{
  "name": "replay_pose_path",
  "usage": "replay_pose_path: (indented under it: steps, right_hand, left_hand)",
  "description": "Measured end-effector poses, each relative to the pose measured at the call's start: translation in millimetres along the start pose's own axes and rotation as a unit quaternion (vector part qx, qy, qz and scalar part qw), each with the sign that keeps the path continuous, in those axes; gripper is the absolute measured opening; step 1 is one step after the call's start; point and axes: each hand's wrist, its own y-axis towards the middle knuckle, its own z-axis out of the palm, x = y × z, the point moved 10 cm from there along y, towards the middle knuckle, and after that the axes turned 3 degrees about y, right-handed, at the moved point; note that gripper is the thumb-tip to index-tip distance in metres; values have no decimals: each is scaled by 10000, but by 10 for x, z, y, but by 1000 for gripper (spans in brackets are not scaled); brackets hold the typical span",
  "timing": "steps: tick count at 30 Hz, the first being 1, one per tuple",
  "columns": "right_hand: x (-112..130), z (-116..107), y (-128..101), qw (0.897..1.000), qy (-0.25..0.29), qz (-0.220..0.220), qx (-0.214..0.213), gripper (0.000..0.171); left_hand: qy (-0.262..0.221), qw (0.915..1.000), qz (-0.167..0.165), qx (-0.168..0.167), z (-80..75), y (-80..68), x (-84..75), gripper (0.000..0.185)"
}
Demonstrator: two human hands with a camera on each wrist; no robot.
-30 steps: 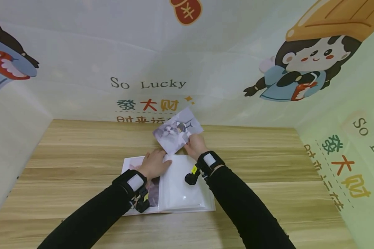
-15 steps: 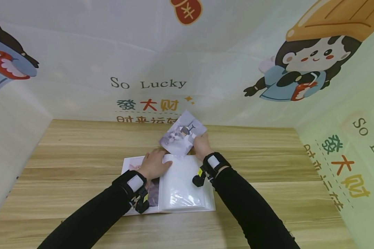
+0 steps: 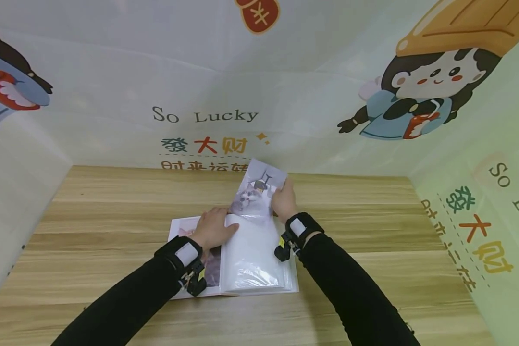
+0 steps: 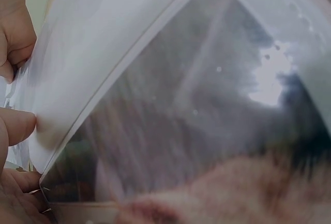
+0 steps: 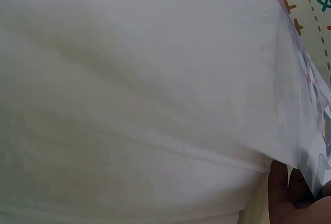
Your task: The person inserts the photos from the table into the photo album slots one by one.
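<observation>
A photo album (image 3: 253, 250) lies spread on the table, with a white page in a clear sleeve on its right side. My left hand (image 3: 214, 228) rests across its upper middle, thumb on the white page and fingers at the top edge. On the left page, a dark photo (image 4: 207, 94) is partly covered by that hand. My right hand (image 3: 284, 199) pinches the right edge of a cat photo (image 3: 259, 187). The cat photo's lower end meets the sleeve's top edge, and clear film overlaps part of it in the right wrist view.
The wooden table (image 3: 363, 230) extends around the album. Behind it rises a pale printed backdrop (image 3: 307, 96) with cartoon figures and lettering, and similar panels stand on both sides. The cat photo's top reaches in front of the backdrop.
The right hand has moved a little to the right with the cat photo. The photo has turned more upright and its lower end has come down against the sleeve. The left hand has stayed put.
</observation>
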Motion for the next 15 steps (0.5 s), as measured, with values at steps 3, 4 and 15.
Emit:
replay_pose_path:
  steps: [3,4,15]
  right_hand:
    - [63,4,-14,9989,-395,-237,-18,55]
    - [86,8,-19,9982,-510,-317,-8,56]
    - [321,71,-37,9805,-1663,-1037,141,32]
  left_hand:
    - [10,10000,17,2,2,2,1,60]
    - [19,10000,17,5,2,2,1,59]
    - [94,9998,-5,170,6,-7,-8,59]
